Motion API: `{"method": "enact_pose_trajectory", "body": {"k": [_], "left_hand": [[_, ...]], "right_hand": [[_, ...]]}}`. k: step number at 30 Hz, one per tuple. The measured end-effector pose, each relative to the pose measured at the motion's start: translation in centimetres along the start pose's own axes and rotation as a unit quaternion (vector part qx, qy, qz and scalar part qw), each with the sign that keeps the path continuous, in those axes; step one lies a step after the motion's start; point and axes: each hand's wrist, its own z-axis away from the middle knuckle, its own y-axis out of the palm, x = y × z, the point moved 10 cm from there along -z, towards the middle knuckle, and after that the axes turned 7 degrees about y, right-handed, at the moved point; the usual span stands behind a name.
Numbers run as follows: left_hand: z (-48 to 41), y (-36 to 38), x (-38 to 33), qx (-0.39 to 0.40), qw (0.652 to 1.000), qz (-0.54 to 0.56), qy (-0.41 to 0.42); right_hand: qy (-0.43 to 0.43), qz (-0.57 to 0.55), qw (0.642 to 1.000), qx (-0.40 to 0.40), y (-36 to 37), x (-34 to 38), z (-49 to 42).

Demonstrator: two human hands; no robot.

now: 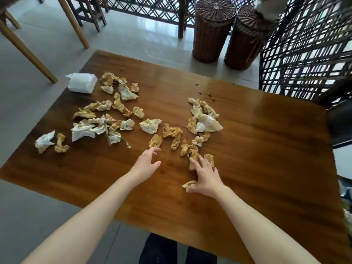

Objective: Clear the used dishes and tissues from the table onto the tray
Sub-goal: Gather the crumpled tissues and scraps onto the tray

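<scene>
Several crumpled, stained tissues lie scattered over the wooden table (pixel 266 168): a spread at the left (pixel 91 128), a pile at the right (pixel 204 119) and loose ones in the middle (pixel 172 133). My left hand (pixel 146 162) hovers just short of a stained tissue (pixel 155 141), fingers loosely spread and holding nothing. With its fingers spread, my right hand (pixel 204 176) lies flat on the table, fingertips on a stained tissue (pixel 193 157) and thumb beside a small one (pixel 188 184). No tray or dishes are in view.
A white tissue pack (pixel 82 82) sits at the table's far left corner. Food crumbs (pixel 210 96) dot the far side. Two wicker baskets (pixel 212 29) stand beyond the table, a dark wicker chair (pixel 308 50) at the right, wooden table legs (pixel 28 52) at the left.
</scene>
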Motion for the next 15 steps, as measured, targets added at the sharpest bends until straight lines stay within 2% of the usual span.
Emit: {"method": "enact_pose_trajectory", "body": {"k": [6, 11, 15], "left_hand": [[-2.0, -0.3, 0.6, 0.053, 0.998, -0.001, 0.041], [-2.9, -0.2, 0.7, 0.079, 0.994, -0.020, 0.068], [-3.4, 0.0, 0.5, 0.095, 0.992, -0.020, 0.085]], "right_hand": [[0.054, -0.003, 0.997, -0.049, 0.1, 0.1, 0.1], [0.081, 0.029, 0.989, -0.120, -1.2, -0.2, 0.6], [0.093, 0.033, 0.990, -0.101, -1.1, -0.7, 0.2]]}}
